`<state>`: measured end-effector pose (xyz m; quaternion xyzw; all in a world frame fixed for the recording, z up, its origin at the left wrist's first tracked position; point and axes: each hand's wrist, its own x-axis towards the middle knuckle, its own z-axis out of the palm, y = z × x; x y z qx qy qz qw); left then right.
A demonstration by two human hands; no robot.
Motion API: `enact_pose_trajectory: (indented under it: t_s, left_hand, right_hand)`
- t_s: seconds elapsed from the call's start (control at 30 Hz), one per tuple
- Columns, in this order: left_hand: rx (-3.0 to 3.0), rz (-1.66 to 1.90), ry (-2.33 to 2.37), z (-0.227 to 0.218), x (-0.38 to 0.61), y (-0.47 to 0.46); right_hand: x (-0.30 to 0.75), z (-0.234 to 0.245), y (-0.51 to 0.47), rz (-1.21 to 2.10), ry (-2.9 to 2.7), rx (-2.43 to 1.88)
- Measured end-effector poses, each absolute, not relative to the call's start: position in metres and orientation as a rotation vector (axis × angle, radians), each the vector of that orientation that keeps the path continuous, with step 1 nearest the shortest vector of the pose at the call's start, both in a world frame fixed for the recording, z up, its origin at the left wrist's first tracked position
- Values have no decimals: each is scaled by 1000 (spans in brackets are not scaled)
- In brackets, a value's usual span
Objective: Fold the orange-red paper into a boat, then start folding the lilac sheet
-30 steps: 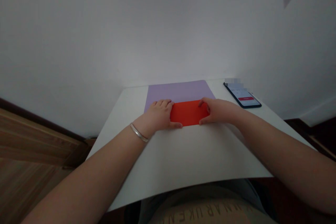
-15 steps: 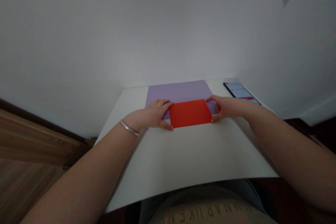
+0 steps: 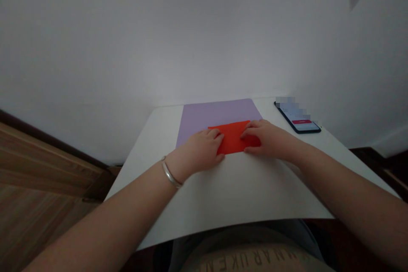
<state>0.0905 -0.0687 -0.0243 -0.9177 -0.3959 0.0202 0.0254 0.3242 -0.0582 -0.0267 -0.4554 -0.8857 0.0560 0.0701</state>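
A folded red sheet of paper [image 3: 232, 137] lies on a lilac sheet [image 3: 216, 114] at the far side of the white table [image 3: 229, 195]. My left hand [image 3: 200, 151] rests on the red paper's left part, fingers curled down onto it. From the other side my right hand [image 3: 266, 138] covers the right part, fingers pressed together on the paper. A silver bangle [image 3: 168, 173] circles my left wrist. Both hands hide the paper's side edges.
A phone [image 3: 298, 119] with a lit screen lies at the table's far right corner. A white wall stands right behind the table. Wooden floor shows at the left, and the table's near edge is over my lap.
Both hands have moved inward over the red paper, from its side edges onto its surface. Less of the red paper shows now.
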Motion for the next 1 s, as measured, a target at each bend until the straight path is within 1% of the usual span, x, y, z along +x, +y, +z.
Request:
enact_pose_trajectory:
  t_s: [0.1, 0.23, 0.37, 0.5, 0.67, 0.73, 1.0]
  left_hand:
    - [-2736, -43, -1207, -25, 101, -76]
    - [-2652, -128, -1180, -27, 108, -79]
    - [-2645, -163, -1148, -28, 106, -78]
    - [-2652, -230, -1093, -29, 103, -75]
    - [-2586, -438, -986, -31, 98, -69]
    - [-2514, -538, -987, -31, 97, -68]
    - [-2463, -693, -881, -27, 98, -70]
  right_hand:
    - [315, -19, -62, 95, -2738, -1196]
    - [306, -14, -70, -67, -2757, -1234]
    - [303, -16, -75, -284, -2806, -1105]
    - [304, -21, -74, -419, -2738, -1025]
    - [304, -26, -69, -437, -2411, -1107]
    - [303, -27, -69, -441, -2311, -1076]
    - [292, -24, -75, -464, -2288, -929]
